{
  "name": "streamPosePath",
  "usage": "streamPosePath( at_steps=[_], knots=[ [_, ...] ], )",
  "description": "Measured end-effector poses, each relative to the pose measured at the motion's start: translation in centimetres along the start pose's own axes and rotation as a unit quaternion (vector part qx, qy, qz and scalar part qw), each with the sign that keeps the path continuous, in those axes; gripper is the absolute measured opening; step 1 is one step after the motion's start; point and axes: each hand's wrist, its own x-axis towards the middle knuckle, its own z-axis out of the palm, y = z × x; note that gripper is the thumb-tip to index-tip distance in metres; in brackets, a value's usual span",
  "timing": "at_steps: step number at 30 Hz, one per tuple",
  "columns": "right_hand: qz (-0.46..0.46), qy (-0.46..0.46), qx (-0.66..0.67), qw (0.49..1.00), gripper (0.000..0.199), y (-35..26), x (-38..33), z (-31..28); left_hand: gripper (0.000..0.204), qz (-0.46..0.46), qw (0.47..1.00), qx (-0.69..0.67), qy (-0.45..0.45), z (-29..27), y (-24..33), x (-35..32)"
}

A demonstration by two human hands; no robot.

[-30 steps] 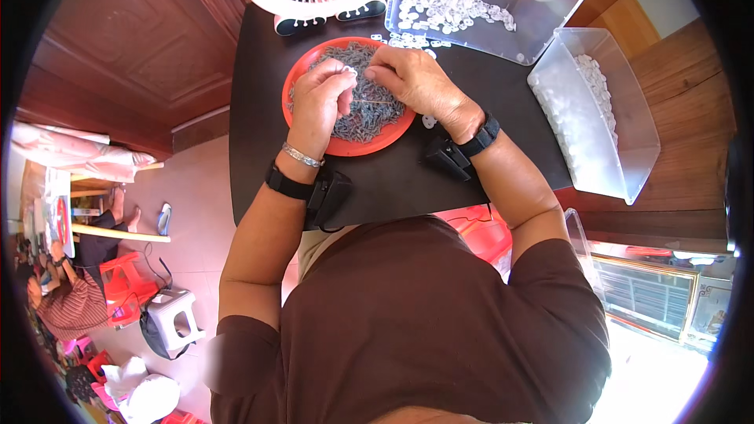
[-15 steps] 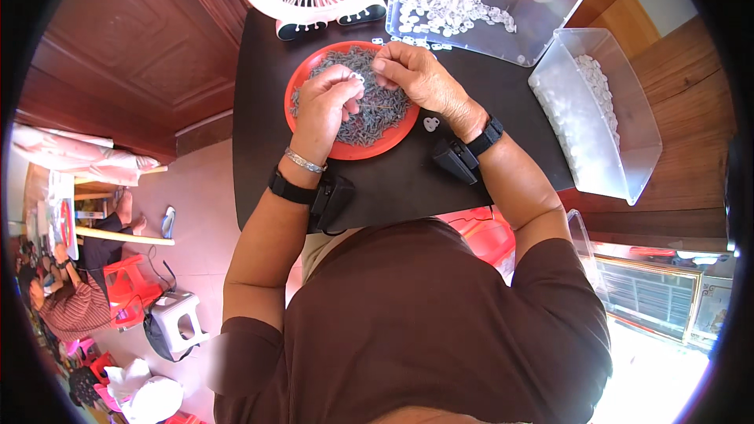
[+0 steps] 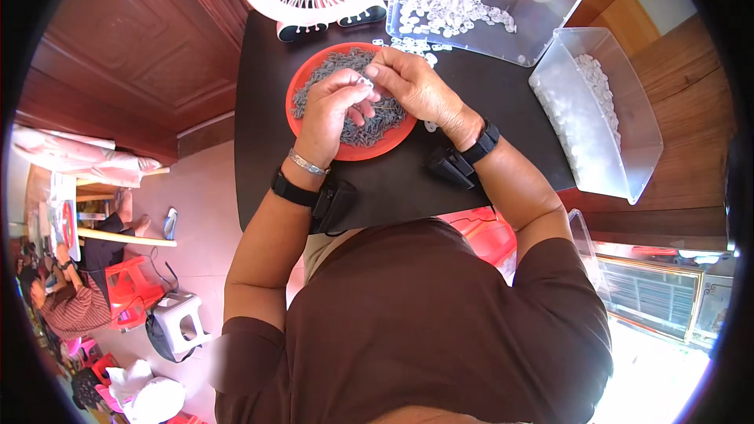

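Left hand point(image 3: 331, 114) and right hand point(image 3: 412, 86) meet fingertip to fingertip, pinching a small clear plastic piece point(image 3: 366, 81) above the round red plastic dish point(image 3: 314, 72) of grey metal clips point(image 3: 339, 63). 2 clear plastic bins point(image 3: 628, 180) hold clear pieces.

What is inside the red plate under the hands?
The red plate holds a heap of small dark grey pieces. The left hand and right hand cover the middle, so what lies there cannot be seen.
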Motion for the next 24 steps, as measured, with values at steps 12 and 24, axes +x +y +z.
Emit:
streamPosePath(
  at_steps=[12, 24],
  knots=[
    [-0.058, -0.073, 0.065, 0.994, 0.012, -0.1, -0.3, -0.1, 0.017, -0.015, 0.991, -0.132, 0.009, -1.1, -0.6, 0.4],
    [-0.032, -0.114, 0.063, 0.991, 0.007, 0.3, 0.0, -0.6, 0.016, -0.033, 0.997, -0.073, -0.007, -1.2, -0.6, 0.6]
  ],
)
